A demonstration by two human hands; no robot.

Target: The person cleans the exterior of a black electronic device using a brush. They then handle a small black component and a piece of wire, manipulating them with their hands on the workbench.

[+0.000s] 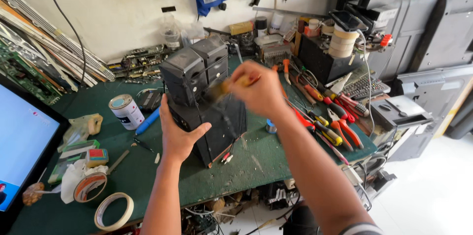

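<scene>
Black boxy speaker point(209, 117), steadied by left hand point(178, 134); right hand point(261, 89) seemingly brushes it.

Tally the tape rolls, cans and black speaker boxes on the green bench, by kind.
Tape rolls at the front left edge: 2
White can: 1
Black speaker boxes: 3, namely 2 small ones on top of 1 large one, which the left hand steadies
Total: 6
</scene>
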